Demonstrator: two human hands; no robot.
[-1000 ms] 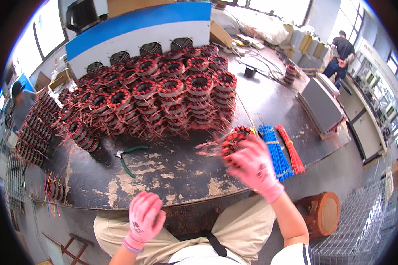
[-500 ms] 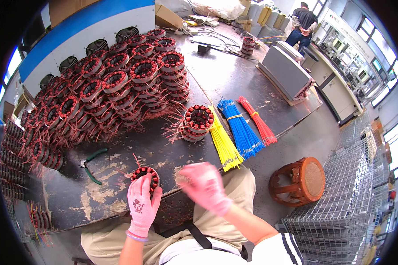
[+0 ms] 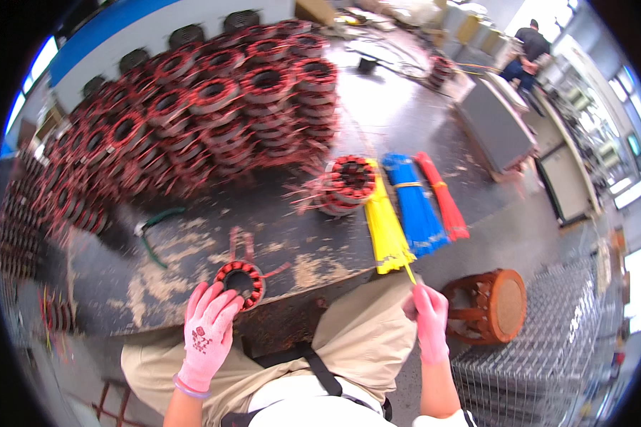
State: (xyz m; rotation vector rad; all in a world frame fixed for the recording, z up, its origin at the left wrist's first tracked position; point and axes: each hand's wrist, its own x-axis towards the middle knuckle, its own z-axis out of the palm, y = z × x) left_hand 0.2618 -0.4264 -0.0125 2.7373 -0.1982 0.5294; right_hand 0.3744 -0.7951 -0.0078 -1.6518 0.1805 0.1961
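Observation:
A wound stator ring (image 3: 257,284) with red coils and loose red leads sits at the table's near edge. My left hand (image 3: 208,333), in a pink glove, grips its near left side. My right hand (image 3: 430,319), also gloved, is pinched on the end of a thin yellow wire (image 3: 410,273). That wire runs out of the near end of the yellow wire bundle (image 3: 389,238). Beside it lie a blue wire bundle (image 3: 415,222) and a red wire bundle (image 3: 444,203), each tied with a yellow band. A short stack of stators (image 3: 349,186) stands left of the bundles.
Many stacked stators (image 3: 214,114) fill the table's far left. Green-handled pliers (image 3: 152,242) lie left of the held ring. A grey box-shaped block (image 3: 493,127) stands far right. A wooden stool (image 3: 488,306) and a wire mesh cage (image 3: 534,356) are at right; another person (image 3: 530,53) stands beyond.
My right hand has swung right from near the stator to the yellow bundle and pinched a wire there. The left hand keeps the stator; its leads now spread upward. The whole view has shifted.

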